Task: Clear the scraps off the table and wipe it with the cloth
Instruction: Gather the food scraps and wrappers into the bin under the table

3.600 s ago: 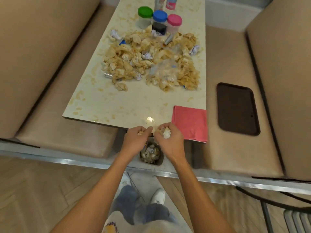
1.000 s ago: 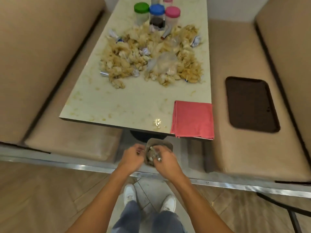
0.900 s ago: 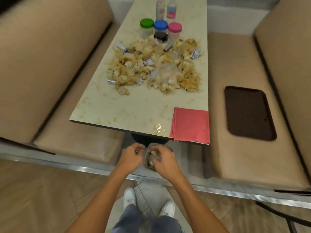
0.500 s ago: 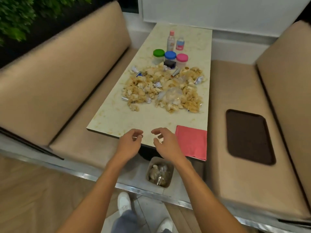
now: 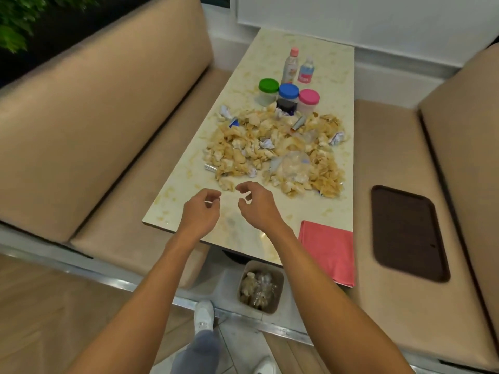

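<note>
Scrap pile [image 5: 275, 155] mid-table [image 5: 189, 184], chips and crumpled wrappers. My left hand [image 5: 201, 211] and right hand [image 5: 256, 203] hover just before it, fingers loosely curled, holding nothing. Red cloth [image 5: 328, 249] folded at near right corner. Bin [image 5: 260, 287] on floor below edge, part-filled.

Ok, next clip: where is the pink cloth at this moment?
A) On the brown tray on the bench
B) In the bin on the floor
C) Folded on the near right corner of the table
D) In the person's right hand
C: the pink cloth lies folded flat on the table at its near right corner, while the left hand and right hand hover over the table holding nothing.
</note>
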Available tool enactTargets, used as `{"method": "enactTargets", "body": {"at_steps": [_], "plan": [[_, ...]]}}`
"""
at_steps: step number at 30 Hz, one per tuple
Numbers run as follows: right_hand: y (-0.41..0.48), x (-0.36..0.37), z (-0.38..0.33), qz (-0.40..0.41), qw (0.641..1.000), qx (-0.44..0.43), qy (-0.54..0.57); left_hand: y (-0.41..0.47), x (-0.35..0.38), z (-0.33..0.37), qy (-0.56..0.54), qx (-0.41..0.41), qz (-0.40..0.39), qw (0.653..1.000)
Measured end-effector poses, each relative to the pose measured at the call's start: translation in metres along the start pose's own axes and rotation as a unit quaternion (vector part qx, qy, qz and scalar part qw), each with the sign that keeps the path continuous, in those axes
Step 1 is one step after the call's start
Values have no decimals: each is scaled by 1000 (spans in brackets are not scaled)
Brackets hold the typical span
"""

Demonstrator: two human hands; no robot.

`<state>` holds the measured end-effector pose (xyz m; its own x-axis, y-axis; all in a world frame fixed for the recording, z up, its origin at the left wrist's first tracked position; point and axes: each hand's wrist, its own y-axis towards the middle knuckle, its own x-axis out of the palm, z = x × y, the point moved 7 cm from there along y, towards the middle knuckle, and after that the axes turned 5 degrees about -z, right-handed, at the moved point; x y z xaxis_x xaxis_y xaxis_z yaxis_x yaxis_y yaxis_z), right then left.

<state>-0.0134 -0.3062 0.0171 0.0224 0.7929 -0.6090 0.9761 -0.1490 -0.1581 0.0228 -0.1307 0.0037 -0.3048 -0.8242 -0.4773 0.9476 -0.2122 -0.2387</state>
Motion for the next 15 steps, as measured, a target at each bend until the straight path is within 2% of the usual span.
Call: {"method": "enactTargets", "body": {"at_steps": [8,11,15], "plan": [[71,56,11,-42,991,34,-125,61,-9,-24,-7,-26,-32,999],[88,73,13,-15,984,26,-174,81,-12,-35,-12,-41,-44,998],[96,86,20,18,990,43,-131,97,-11,-43,-34,-64,-57,996]]}}
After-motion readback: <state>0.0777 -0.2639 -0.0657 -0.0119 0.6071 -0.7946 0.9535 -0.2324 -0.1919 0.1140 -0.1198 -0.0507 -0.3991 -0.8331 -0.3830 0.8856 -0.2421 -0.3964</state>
